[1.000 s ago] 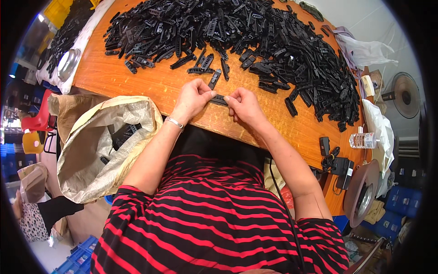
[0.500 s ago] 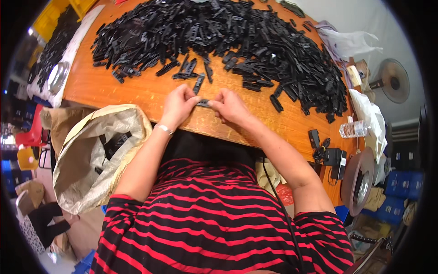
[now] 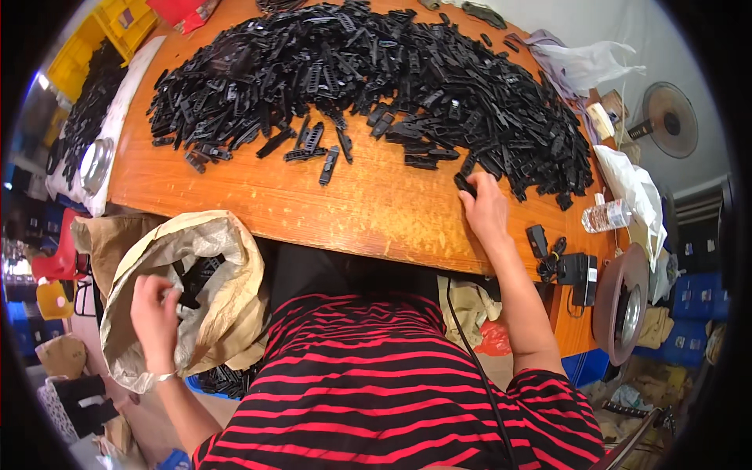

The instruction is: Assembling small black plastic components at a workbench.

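Note:
My left hand [image 3: 153, 312] hangs over the mouth of a pale woven sack [image 3: 239, 274] at the left. Its fingers are loosely curled, with the thumb apart, and I see nothing between them. Black pieces [image 3: 202, 276] lie inside the sack. On the right, my right hand [image 3: 487, 207] pinches a small black plastic piece [image 3: 464, 185] at the near edge of a big heap of similar black pieces [image 3: 376, 74]. One separate piece [image 3: 329, 166] lies on the wooden table [image 3: 352, 211], nearer to me than the heap.
A black power adapter [image 3: 576, 270] with its cable sits at the table's right edge, near a clear plastic bottle [image 3: 605, 217] and white plastic bags [image 3: 630, 188]. A fan [image 3: 670, 121] stands beyond. More black pieces [image 3: 227, 380] fill a blue container below the sack.
Both hands were together at the table edge on one black piece. The left has moved left and down to the sack; the right has moved right to the heap and taken hold of a piece.

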`<state>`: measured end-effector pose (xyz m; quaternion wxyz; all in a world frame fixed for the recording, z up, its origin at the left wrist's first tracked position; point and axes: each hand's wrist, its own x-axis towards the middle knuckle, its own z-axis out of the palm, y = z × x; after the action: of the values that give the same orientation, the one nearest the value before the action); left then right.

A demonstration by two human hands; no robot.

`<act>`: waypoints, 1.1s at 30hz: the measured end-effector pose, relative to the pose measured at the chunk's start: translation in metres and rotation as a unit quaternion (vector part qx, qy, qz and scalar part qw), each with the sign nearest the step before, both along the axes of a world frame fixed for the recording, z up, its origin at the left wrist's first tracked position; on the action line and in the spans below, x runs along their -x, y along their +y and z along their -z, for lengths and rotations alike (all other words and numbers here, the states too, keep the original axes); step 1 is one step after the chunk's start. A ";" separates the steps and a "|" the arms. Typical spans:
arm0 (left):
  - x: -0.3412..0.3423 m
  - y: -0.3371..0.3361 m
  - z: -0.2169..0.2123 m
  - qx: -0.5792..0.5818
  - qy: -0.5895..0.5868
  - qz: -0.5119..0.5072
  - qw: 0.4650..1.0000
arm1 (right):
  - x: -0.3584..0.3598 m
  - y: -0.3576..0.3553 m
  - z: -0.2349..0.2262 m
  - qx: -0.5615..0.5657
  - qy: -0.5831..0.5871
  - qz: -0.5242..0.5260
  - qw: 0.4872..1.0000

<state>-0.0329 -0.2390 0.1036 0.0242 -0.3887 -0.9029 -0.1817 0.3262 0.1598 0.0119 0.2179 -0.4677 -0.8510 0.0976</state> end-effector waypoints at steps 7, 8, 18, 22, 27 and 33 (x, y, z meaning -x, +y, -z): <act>-0.056 0.153 0.023 -0.165 -0.046 0.179 0.969 | 0.058 -0.036 0.001 0.025 0.097 -0.143 0.985; -0.060 0.175 0.037 -0.164 -0.074 0.192 0.965 | 0.071 -0.042 0.003 0.033 0.086 -0.156 0.983; -0.064 0.276 0.095 -0.073 -0.013 0.174 0.982 | 0.121 -0.068 -0.005 0.070 0.084 -0.269 0.957; -0.068 0.266 0.073 -0.037 -0.186 0.182 0.965 | 0.116 -0.056 -0.009 0.072 0.148 -0.237 0.958; -0.060 0.257 0.076 -0.147 -0.543 0.255 0.786 | 0.119 -0.047 -0.026 0.048 0.198 -0.278 0.939; -0.068 0.257 0.073 -0.138 -0.625 0.163 0.751 | 0.113 -0.054 -0.015 0.131 0.222 -0.258 0.931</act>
<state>0.0352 0.0183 0.0309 -0.5221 -0.3221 -0.6047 -0.5079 0.2137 0.1063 0.0266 0.3053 -0.2233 -0.8519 0.3622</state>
